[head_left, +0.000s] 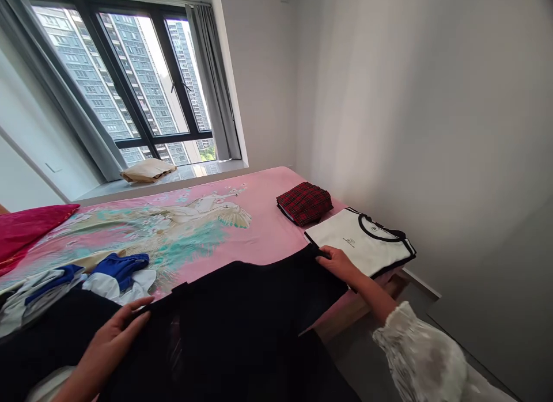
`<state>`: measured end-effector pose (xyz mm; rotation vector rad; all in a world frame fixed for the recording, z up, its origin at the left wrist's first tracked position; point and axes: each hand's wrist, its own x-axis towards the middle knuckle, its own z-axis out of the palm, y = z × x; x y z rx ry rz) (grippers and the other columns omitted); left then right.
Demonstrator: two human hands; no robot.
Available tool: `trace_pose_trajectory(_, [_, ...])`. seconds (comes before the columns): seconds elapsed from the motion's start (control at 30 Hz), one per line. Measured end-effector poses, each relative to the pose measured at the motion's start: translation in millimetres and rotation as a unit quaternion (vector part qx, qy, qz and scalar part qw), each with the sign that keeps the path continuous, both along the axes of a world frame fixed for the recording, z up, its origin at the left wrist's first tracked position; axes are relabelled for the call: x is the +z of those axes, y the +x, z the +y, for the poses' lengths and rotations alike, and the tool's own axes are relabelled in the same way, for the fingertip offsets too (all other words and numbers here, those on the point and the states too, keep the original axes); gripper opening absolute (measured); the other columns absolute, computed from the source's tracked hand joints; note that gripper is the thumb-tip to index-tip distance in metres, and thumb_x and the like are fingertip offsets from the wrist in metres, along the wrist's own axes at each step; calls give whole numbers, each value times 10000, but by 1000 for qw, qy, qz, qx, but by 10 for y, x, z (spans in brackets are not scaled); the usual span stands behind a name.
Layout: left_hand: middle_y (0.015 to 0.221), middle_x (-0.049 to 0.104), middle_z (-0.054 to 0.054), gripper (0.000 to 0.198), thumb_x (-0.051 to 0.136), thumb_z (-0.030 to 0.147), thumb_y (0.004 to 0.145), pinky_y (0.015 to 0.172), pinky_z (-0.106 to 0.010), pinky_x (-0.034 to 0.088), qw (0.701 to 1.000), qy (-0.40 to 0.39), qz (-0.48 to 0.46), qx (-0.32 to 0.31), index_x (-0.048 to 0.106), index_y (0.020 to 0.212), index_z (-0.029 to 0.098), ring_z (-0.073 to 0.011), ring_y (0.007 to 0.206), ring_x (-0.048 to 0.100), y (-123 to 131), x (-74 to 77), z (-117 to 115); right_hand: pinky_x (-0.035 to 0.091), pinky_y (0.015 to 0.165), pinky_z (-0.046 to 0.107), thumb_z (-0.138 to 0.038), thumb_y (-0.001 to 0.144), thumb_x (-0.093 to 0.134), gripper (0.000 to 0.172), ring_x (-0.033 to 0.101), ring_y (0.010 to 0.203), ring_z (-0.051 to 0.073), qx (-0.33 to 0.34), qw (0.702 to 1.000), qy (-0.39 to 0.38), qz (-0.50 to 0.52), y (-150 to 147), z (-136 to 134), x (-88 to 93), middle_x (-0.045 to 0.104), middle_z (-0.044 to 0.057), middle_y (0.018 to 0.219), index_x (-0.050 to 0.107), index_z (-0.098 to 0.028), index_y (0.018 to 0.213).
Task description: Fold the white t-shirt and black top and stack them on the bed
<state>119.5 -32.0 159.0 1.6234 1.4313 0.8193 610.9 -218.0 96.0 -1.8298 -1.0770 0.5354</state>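
A large black garment (pixel 242 321) is spread over the near edge of the bed and hangs down toward me; its exact kind cannot be made out. My left hand (pixel 118 333) grips its upper left edge between thumb and fingers. At the upper right corner, my right hand (pixel 339 264) pinches the cloth, close beside a folded white T-shirt (pixel 345 241) with black trim. Behind that shirt lies a folded red plaid garment (pixel 305 203). Left of the black garment, blue and white clothes (pixel 121 272) lie in a loose heap.
The pink bedsheet (pixel 263 189) has a white bird print. A crimson cloth (pixel 34 229) lies at the far left. On the windowsill rests a beige bundle (pixel 147 170). A grey wall (pixel 367 102) borders the bed's right side, with a grey curtain (pixel 211 74) by the window.
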Motion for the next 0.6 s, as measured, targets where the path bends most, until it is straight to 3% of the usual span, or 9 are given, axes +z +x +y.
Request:
trace_pose_trajectory(0.03, [681, 690, 4, 704, 693, 476, 620, 527, -295, 519, 997, -78, -14, -21, 507, 1236, 190, -212, 580, 658, 71, -179, 91, 454, 680, 274, -388, 777, 544, 325, 598, 727, 169, -14, 1000, -25, -11, 13, 44, -118, 656, 26, 803, 609, -169, 1008])
trace_pose_trajectory(0.1, [742, 699, -37, 681, 713, 384, 579, 638, -334, 543, 992, -128, 2, -6, 521, 1194, 163, -251, 707, 680, 142, -556, 222, 453, 722, 285, -324, 753, 577, 323, 609, 752, 177, -37, 997, -54, -29, 30, 101, -346, 659, 41, 795, 611, -152, 1024])
trace_pose_trajectory(0.17, [807, 698, -69, 528, 686, 375, 572, 773, -366, 536, 994, -77, 73, 36, 602, 1048, 163, -293, 879, 665, 123, -871, 288, 446, 771, 285, -265, 755, 568, 294, 616, 805, 178, -46, 995, -74, -51, 40, 107, -511, 666, 58, 843, 618, -146, 1019])
trace_pose_trajectory(0.27, [940, 685, -81, 456, 612, 460, 612, 925, -396, 475, 991, -22, 124, 38, 624, 976, 184, -316, 1080, 588, 11, -1144, 327, 430, 814, 270, -260, 801, 516, 240, 610, 873, 170, -39, 992, -81, -90, 40, 76, -614, 665, 67, 941, 627, -157, 987])
trace_pose_trajectory(0.43, [1007, 663, -116, 562, 542, 540, 651, 949, -428, 450, 987, -34, 143, 62, 577, 1050, 146, -321, 1046, 603, -38, -1242, 403, 422, 759, 274, -400, 822, 514, 272, 597, 853, 183, -40, 983, -98, -148, -28, 152, -625, 654, 67, 924, 626, -177, 929])
trace_pose_trajectory(0.6, [837, 688, -106, 480, 652, 507, 602, 829, -452, 506, 983, -71, 143, 95, 612, 894, 129, -345, 927, 640, 92, -1118, 335, 389, 741, 289, -345, 799, 534, 179, 574, 839, 199, -50, 972, -124, -193, -108, 213, -672, 632, 73, 857, 593, -176, 798])
